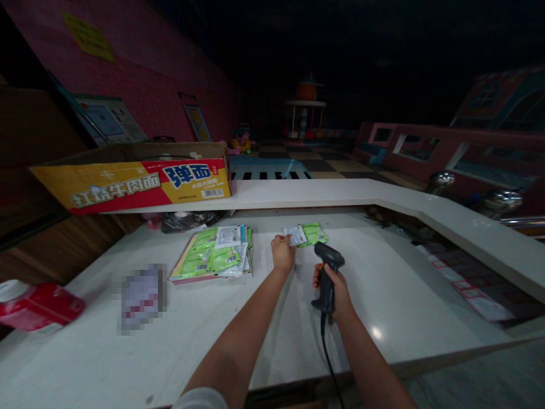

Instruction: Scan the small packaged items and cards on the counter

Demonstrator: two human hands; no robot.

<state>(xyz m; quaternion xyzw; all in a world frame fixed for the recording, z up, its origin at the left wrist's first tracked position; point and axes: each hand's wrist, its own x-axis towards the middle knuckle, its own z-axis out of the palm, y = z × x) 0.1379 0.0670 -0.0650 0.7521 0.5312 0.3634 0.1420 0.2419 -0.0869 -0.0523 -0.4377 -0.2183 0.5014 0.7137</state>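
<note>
My right hand (pixel 338 289) is wrapped round the handle of a black barcode scanner (pixel 327 275), its head tipped toward the far side and its cord running down off the counter's near edge. My left hand (pixel 283 253) has its fingers closed at the edge of a small white printed packet (pixel 294 234). Beside that packet, partly under it, lies a green packet (pixel 313 233). To the left of my left hand, a pile of green packets (pixel 208 255) and white packets (pixel 229 236) rests on a flat plastic-wrapped stack.
A red and yellow noodle carton (pixel 149 184) stands on the raised white ledge (pixel 306 193) behind the counter (pixel 272 341). A red bottle (pixel 42 307) lies at the far left, near a blurred item (pixel 142 298). Dark bags (pixel 187 220) are tucked under the ledge; printed sheets (pixel 468 284) lie right.
</note>
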